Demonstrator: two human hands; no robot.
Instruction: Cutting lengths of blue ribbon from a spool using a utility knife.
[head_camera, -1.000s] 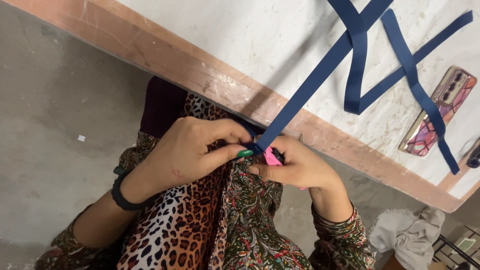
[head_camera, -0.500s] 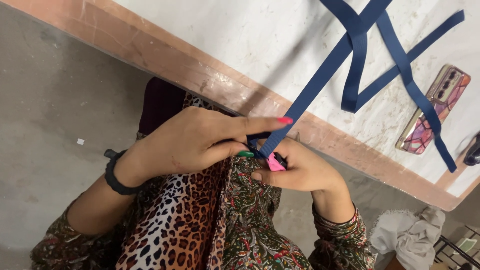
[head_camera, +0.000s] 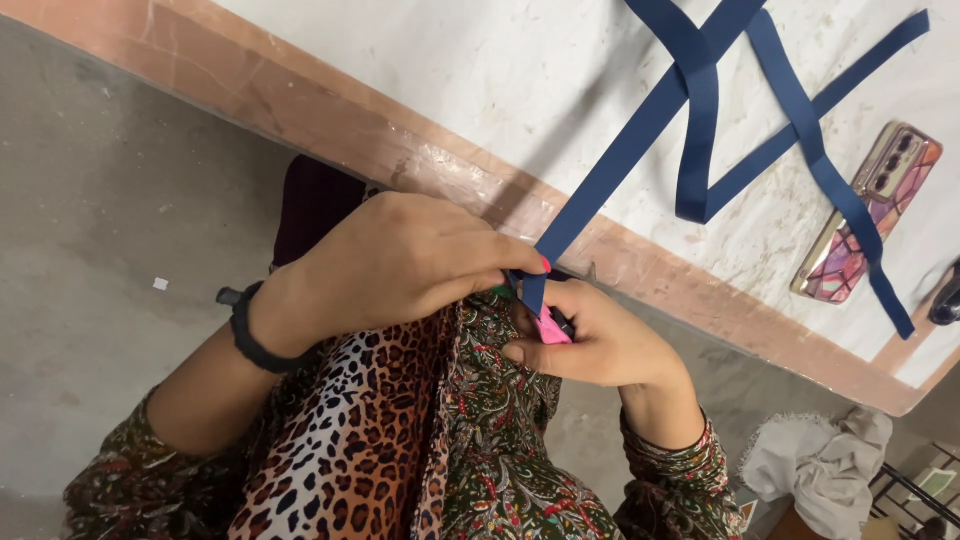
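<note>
Two hands work at the edge of the counter (head_camera: 300, 95), and between them runs one long navy ribbon (head_camera: 640, 130). One phone (head_camera: 868, 212) in a patterned pink and purple case lies on the counter at the right, with a stretch of ribbon crossing over it.

The ribbon is flat, plain dark blue and matte. It rises taut from the hands up onto the pale counter, where it folds back on itself and crosses in several loose bands.

The left hand (head_camera: 400, 262), with a black band on its wrist, has its grip closed on the ribbon's lower end, pinching it with red-nailed fingertips. The right hand (head_camera: 600, 340) sits just below, its grip closed around one small pink object (head_camera: 548, 328).

That pink object is mostly covered by fingers, so its kind is hard to make out. The ribbon's end is hidden inside the pinch. A pale cloth (head_camera: 825, 465) lies crumpled at lower right, and a dark thing at the right edge is cut off.
</note>
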